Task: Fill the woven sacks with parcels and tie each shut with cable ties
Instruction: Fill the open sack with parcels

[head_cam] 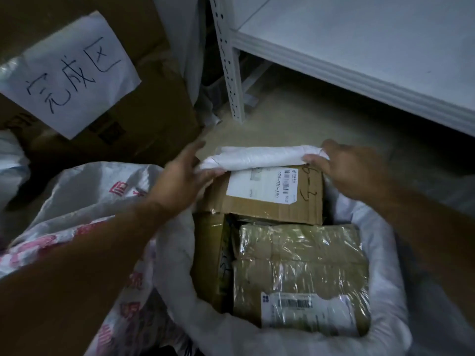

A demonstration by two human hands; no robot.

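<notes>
A white woven sack (259, 158) stands open in front of me, its rim rolled down around the parcels. My left hand (180, 176) grips the far rim at its left end. My right hand (352, 168) grips the same rim at its right end. Inside lie a cardboard parcel (262, 196) with a white shipping label, a tape-wrapped parcel (300, 268) nearer to me, and a narrow brown box (208, 258) standing on edge at the left.
A second woven sack (84, 201) with red print lies under my left forearm. A big cardboard box (144, 104) with a handwritten paper sign (69, 73) stands at the back left. A white metal shelf (359, 55) with a perforated post (228, 62) fills the back right.
</notes>
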